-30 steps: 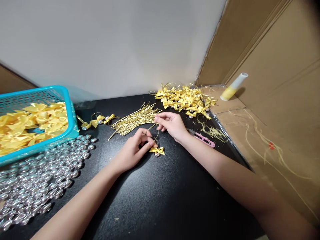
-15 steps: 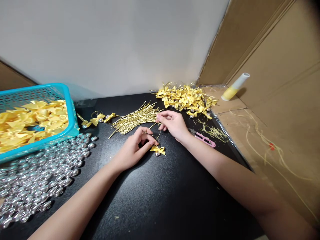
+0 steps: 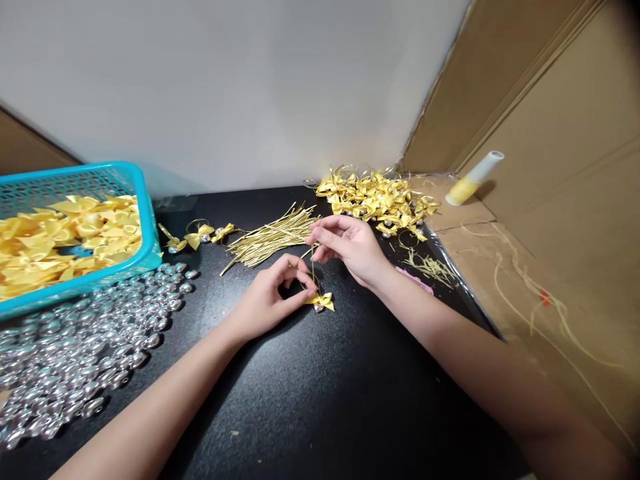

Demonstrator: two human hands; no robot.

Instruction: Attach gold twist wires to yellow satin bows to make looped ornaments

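Observation:
A small yellow ribbon bow (image 3: 326,302) with a silver bead beneath it sits over the black table. From it a thin gold cord (image 3: 313,272) rises between my two hands. My left hand (image 3: 273,293) is closed, thumb and fingertips pinched on the cord's lower part just above the bow. Higher up, my right hand (image 3: 353,248) is closed in a pinch on the upper end of the same cord; its fingertips partly hide that end. Just behind my hands lies a bundle of cut gold cords (image 3: 273,237).
At left stand a blue basket (image 3: 149,220) of yellow bows and many silver beads (image 3: 100,353). Finished bows (image 3: 370,193) are piled at the back right. A pink cutter (image 3: 417,280), cord scraps (image 3: 433,267) and a thread cone (image 3: 474,179) lie to the right.
My right hand has shifted slightly left, and the cord between my hands now looks straighter. My left hand has stayed by the bow. The right forearm now covers more of the pink cutter.

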